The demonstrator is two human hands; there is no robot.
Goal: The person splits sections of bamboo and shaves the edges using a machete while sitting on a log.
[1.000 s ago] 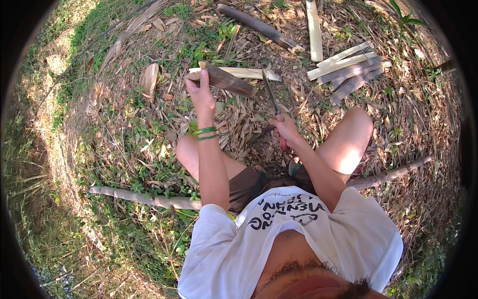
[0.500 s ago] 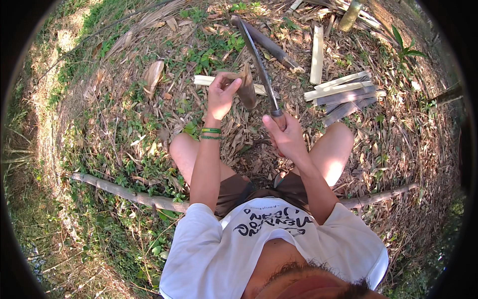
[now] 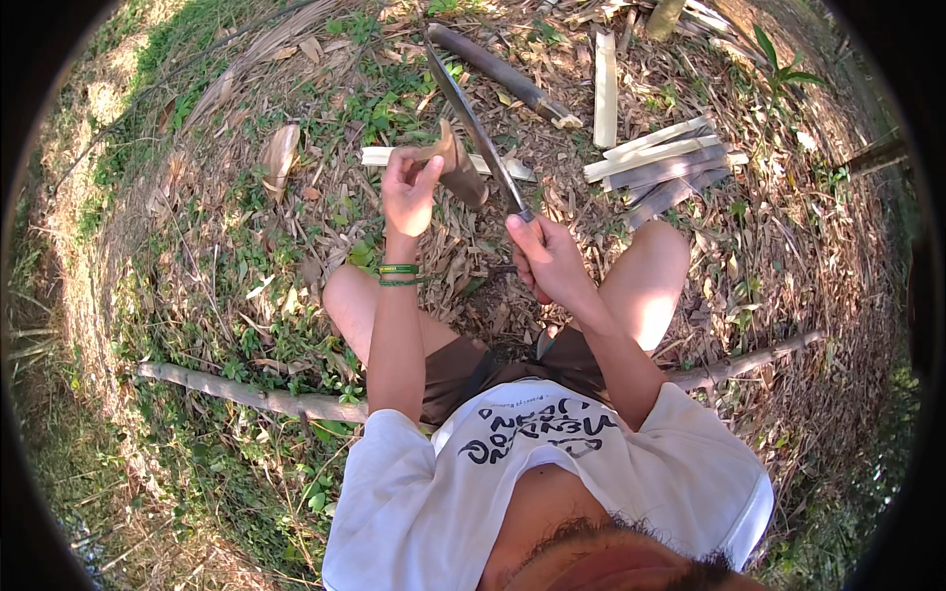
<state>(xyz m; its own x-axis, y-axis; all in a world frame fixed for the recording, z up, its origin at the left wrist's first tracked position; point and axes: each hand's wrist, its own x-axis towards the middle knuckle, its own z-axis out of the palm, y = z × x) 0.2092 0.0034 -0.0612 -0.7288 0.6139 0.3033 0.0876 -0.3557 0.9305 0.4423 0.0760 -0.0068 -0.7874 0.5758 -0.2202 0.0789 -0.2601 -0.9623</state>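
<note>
My left hand pinches the upper edge of a short brown piece of wood, thumb towards me. That piece stands tilted just above the leafy ground, its lower end towards my right hand. My right hand is wrapped round the handle of a machete. The long dark machete blade slants up and to the left, passing close to the right of the wood; whether they touch I cannot tell. A pale split strip lies on the ground behind the wood and my left hand.
A dark round stick lies beyond the blade. On the right are a pale slat and a pile of split strips. A long pole runs crosswise at my hips. Dry leaves and green plants cover the ground around my bent legs.
The machete blade has tilted a little further left, closer over the piece of wood. Both hands keep their hold. The whole view has shifted slightly.
</note>
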